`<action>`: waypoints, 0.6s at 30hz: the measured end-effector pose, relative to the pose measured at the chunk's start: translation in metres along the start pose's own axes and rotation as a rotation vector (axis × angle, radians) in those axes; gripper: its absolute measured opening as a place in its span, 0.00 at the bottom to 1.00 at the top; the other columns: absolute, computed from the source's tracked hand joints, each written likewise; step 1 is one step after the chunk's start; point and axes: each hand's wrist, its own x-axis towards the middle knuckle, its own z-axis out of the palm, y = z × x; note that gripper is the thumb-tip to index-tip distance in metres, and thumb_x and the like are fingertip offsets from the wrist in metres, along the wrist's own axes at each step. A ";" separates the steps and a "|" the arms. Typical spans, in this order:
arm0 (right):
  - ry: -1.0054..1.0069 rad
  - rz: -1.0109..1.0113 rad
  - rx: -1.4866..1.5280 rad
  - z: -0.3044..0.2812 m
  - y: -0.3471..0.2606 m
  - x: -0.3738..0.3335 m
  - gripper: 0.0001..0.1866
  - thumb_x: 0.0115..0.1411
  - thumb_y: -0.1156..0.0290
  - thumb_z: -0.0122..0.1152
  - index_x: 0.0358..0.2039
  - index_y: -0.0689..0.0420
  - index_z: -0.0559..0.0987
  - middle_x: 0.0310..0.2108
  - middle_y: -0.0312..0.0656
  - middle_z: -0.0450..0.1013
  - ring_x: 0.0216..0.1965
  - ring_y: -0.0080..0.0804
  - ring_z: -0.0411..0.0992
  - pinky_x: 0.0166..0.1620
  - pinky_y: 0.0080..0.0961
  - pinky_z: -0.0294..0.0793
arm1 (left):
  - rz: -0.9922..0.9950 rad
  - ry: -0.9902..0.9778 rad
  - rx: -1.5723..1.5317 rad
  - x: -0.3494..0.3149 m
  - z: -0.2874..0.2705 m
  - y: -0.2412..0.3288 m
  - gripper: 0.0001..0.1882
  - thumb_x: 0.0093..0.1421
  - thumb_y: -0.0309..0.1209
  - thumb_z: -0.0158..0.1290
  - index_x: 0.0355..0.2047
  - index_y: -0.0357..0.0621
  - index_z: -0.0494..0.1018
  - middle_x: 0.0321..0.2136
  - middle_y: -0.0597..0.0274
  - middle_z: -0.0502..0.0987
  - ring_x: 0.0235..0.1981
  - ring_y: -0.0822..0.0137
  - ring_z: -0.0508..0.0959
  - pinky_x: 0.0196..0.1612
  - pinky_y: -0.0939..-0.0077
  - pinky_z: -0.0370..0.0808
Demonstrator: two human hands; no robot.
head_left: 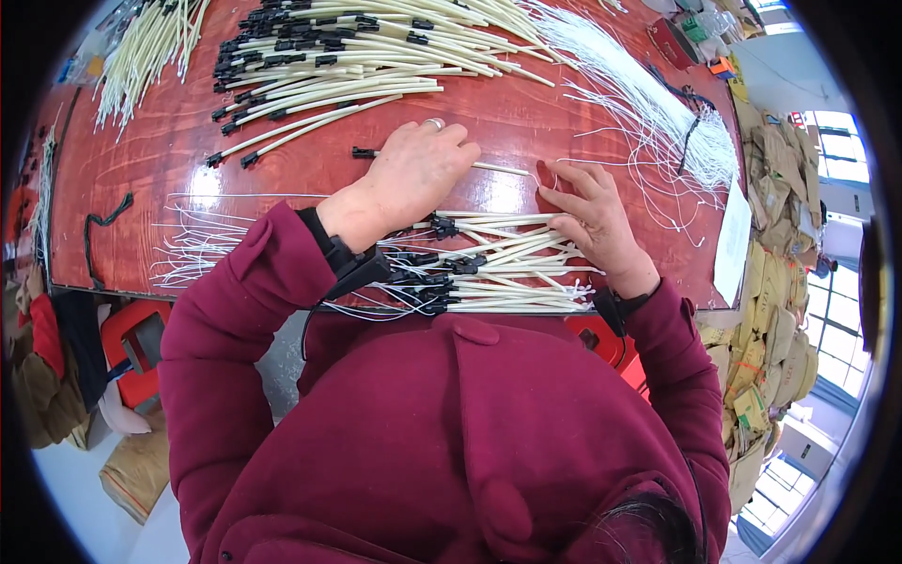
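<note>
A cream tube (500,168) with a black end piece (364,152) lies across the red tabletop, under my left hand (418,169). The fingers of that hand, a ring on one of them, close over the middle of the tube. At the tube's right end my right hand (597,218) has its fingertips drawn in on a thin white cord (533,176), which loops by the tube's tip. Just below both hands, near the table edge, is a pile of cream tubes (517,273) with black end pieces and white cords trailing left.
A large heap of cream tubes (376,56) covers the far side, with another bundle (155,47) at far left. White cords (658,94) lie tied at the right, near a paper sheet (733,246). A dark strip (94,240) lies at the left edge. Sacks (770,329) stand beyond the table.
</note>
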 end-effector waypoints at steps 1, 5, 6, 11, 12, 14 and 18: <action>0.003 0.004 0.000 0.001 0.001 0.001 0.24 0.63 0.55 0.61 0.51 0.60 0.83 0.63 0.48 0.69 0.61 0.50 0.64 0.63 0.45 0.64 | 0.001 -0.006 0.002 0.001 0.000 0.000 0.06 0.56 0.24 0.52 0.35 0.43 0.72 0.34 0.56 0.74 0.39 0.52 0.77 0.42 0.58 0.74; 0.021 0.012 -0.020 0.003 0.004 0.007 0.24 0.62 0.55 0.62 0.52 0.60 0.82 0.64 0.48 0.69 0.60 0.51 0.65 0.62 0.45 0.64 | -0.006 -0.005 -0.007 0.004 -0.002 0.000 0.06 0.55 0.24 0.52 0.35 0.43 0.72 0.34 0.56 0.73 0.40 0.52 0.77 0.42 0.57 0.74; 0.015 -0.005 -0.015 0.004 0.003 0.008 0.25 0.62 0.55 0.63 0.53 0.60 0.82 0.63 0.48 0.69 0.60 0.51 0.65 0.62 0.45 0.65 | -0.006 -0.004 -0.004 0.004 -0.002 0.001 0.06 0.55 0.24 0.52 0.35 0.43 0.72 0.34 0.56 0.73 0.40 0.52 0.77 0.42 0.57 0.74; 0.077 0.006 -0.013 0.007 -0.003 0.012 0.28 0.60 0.55 0.66 0.55 0.61 0.80 0.61 0.48 0.70 0.58 0.51 0.66 0.62 0.44 0.65 | -0.011 0.001 0.004 0.003 0.002 0.004 0.07 0.55 0.22 0.52 0.35 0.42 0.71 0.34 0.56 0.73 0.39 0.51 0.77 0.41 0.58 0.74; 0.107 0.034 -0.011 0.007 -0.002 0.014 0.29 0.59 0.55 0.67 0.55 0.61 0.79 0.61 0.48 0.70 0.58 0.50 0.66 0.62 0.43 0.66 | -0.023 0.006 0.010 0.003 0.003 0.003 0.07 0.55 0.22 0.52 0.35 0.42 0.71 0.34 0.55 0.73 0.39 0.51 0.77 0.41 0.58 0.75; 0.139 0.046 -0.025 0.007 -0.002 0.012 0.29 0.57 0.56 0.69 0.55 0.60 0.79 0.60 0.47 0.71 0.57 0.49 0.67 0.61 0.42 0.66 | -0.029 0.008 0.009 0.003 0.004 0.006 0.08 0.55 0.22 0.52 0.36 0.41 0.70 0.34 0.55 0.72 0.39 0.51 0.77 0.40 0.58 0.75; 0.220 0.071 -0.067 0.011 -0.006 0.015 0.29 0.54 0.61 0.73 0.54 0.59 0.79 0.58 0.45 0.73 0.54 0.45 0.69 0.58 0.40 0.68 | -0.074 0.020 0.025 0.002 -0.004 0.008 0.10 0.54 0.20 0.53 0.37 0.40 0.68 0.35 0.53 0.72 0.38 0.50 0.77 0.39 0.57 0.75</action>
